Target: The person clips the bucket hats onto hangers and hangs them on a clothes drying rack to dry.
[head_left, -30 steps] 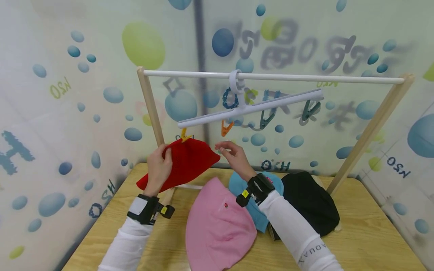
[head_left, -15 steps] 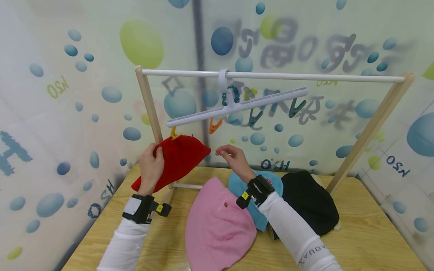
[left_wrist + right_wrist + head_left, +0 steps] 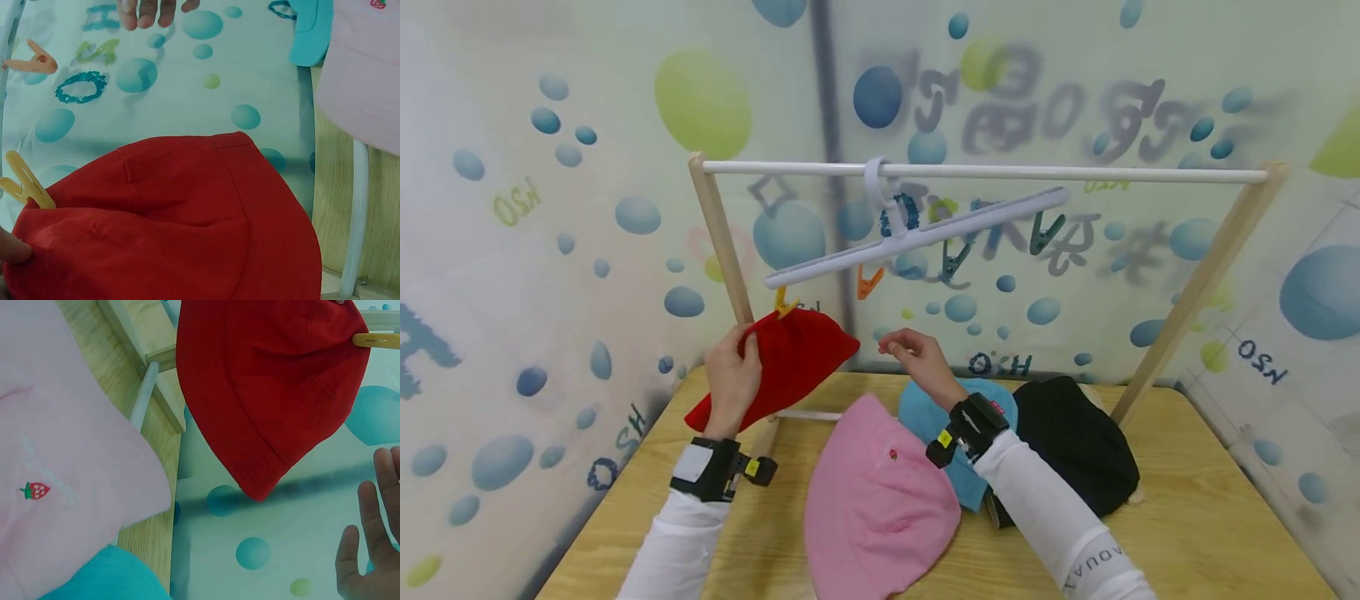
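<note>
My left hand (image 3: 732, 379) pinches the edge of a red bucket hat (image 3: 797, 358), thumb on the near side. A yellow clothespin (image 3: 784, 303) bites the hat's top, under the low left end of a white hanger (image 3: 917, 237). That hanger tilts, its right end higher. In the left wrist view the clothespin (image 3: 28, 184) sits on the fabric just above my thumb (image 3: 12, 249). My right hand (image 3: 925, 362) is in the air right of the hat, apart from it, fingers loosely bent and holding nothing. The right wrist view shows its fingers (image 3: 373, 519) spread below the hat.
The hanger hooks over a white rod (image 3: 1075, 173) on a wooden-legged rack (image 3: 1198, 292). An orange clothespin (image 3: 868, 282) and dark green ones (image 3: 953, 260) hang from it. On the table (image 3: 1217, 533) lie a pink bucket hat (image 3: 880, 500), a blue cap (image 3: 958, 475) and a black hat (image 3: 1075, 442).
The hanger has slid left along the rod, and the red hat and my left hand have shifted left with it. The gap between hat and right hand has widened.
</note>
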`<state>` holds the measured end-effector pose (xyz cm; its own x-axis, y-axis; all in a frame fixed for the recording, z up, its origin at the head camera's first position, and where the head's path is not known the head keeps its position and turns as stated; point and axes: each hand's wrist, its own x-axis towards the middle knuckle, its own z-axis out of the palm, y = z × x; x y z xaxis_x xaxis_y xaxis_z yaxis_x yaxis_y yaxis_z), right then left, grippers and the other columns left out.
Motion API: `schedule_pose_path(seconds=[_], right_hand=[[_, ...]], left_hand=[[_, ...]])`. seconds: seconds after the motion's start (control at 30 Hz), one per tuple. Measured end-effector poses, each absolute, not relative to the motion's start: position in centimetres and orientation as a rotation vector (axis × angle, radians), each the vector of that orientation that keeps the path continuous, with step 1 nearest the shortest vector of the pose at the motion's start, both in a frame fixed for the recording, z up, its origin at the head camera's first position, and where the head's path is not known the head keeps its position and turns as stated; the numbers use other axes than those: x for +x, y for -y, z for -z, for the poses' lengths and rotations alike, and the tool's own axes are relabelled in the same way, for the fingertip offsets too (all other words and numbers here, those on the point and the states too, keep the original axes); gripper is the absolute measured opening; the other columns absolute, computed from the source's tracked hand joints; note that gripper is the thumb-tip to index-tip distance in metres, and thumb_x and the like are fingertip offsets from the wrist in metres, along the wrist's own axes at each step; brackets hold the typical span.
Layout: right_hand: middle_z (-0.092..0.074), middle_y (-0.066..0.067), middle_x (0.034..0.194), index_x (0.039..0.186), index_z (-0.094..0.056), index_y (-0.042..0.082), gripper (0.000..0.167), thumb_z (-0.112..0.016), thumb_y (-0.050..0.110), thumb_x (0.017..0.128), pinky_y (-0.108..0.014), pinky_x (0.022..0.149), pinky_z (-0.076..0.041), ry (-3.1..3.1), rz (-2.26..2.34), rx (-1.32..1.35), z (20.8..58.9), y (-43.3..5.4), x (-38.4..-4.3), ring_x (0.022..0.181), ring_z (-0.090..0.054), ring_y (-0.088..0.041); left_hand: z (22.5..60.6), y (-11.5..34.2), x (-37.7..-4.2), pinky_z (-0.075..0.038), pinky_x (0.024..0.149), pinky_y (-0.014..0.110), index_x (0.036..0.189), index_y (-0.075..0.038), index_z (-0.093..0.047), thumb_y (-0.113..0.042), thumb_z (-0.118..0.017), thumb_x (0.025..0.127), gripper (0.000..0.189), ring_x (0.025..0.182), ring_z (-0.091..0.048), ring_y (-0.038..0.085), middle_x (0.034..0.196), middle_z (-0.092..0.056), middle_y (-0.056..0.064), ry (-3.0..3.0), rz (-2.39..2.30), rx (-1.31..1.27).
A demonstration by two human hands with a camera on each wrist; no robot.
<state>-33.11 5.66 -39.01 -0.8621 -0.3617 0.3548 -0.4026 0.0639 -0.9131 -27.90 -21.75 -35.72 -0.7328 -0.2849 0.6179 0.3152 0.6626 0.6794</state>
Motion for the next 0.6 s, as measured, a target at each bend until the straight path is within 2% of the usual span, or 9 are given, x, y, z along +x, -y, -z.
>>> schedule_pose_path(seconds=[0.27,0.43,0.6], right_hand=[[-0.064,-0.019,0.109,0.112,-0.063,-0.004,0.021,-0.051,0.009,0.100,-0.046,0.096,-0.042,2.344,-1.974,0.834,39.2,-6.8,-32.2,0.109,-0.056,-0.033],[-0.065,-0.015,0.107,0.111,-0.065,0.000,0.020,-0.052,0.010,0.100,-0.049,0.095,-0.042,2.405,-1.939,0.786,38.9,-7.4,-31.7,0.105,-0.056,-0.028],[-0.065,-0.012,0.106,0.111,-0.065,0.001,0.020,-0.051,0.009,0.101,-0.043,0.093,-0.044,2.449,-1.890,0.768,38.1,-8.1,-31.6,0.103,-0.057,-0.025]], left_hand=[[35.9,21.5,-27.3,-0.051,0.077,0.054,0.112,0.010,-0.064,-0.003,-0.051,0.098,0.023,0.091,-0.062,0.042,0.105,-0.066,0.027,2.163,1.028,-0.017],[35.9,21.2,-27.1,-0.050,0.078,0.054,0.113,0.011,-0.063,-0.002,-0.051,0.097,0.024,0.092,-0.062,0.044,0.106,-0.065,0.029,2.179,1.011,-0.036],[35.9,21.2,-27.3,-0.050,0.079,0.054,0.115,0.011,-0.062,-0.003,-0.051,0.098,0.025,0.091,-0.062,0.044,0.108,-0.064,0.029,2.203,1.006,-0.040]])
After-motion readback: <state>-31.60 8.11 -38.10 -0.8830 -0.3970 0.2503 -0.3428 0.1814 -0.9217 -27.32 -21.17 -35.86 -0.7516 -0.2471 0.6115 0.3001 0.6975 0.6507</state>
